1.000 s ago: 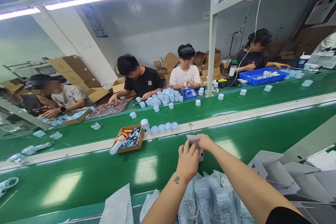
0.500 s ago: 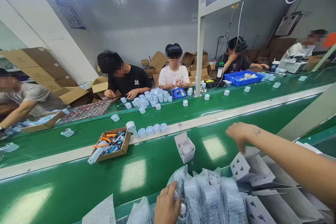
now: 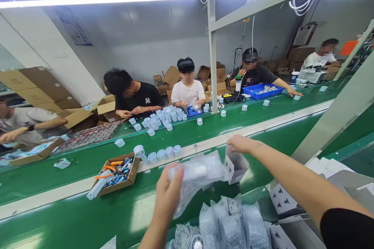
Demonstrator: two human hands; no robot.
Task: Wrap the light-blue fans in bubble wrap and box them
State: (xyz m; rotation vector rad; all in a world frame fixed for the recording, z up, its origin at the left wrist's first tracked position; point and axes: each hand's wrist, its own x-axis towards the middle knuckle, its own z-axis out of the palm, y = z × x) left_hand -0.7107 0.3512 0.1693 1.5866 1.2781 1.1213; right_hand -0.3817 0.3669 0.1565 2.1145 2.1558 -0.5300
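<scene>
The left hand (image 3: 168, 188) has its thumb and fingers closed round one end of a bubble-wrapped part (image 3: 201, 173), whose long axis runs from that grip towards 3 o'clock, tipped slightly up, with loose wrap hanging towards 6 o'clock; the right hand (image 3: 239, 144), nearer to the part's far end, curls its fingers on the upper edge of a white box (image 3: 238, 165) and seems to grip it. The box opens upward, and the part's far end lies just beside its 9 o'clock side, outside it; whether wrap and wall touch I cannot tell, nor can I see the bottom inside. From the right hand, a pile of wrapped parts (image 3: 232, 223) lies at 6 o'clock and more open white boxes (image 3: 284, 198) stand at 4 o'clock. From the left hand, a cardboard tray (image 3: 133, 172) at 10 o'clock holds blue and metallic small parts and an orange-handled tool (image 3: 109, 169). Farther out, at 1 o'clock from the right hand, a blue tray (image 3: 267, 94) holds small white pieces
</scene>
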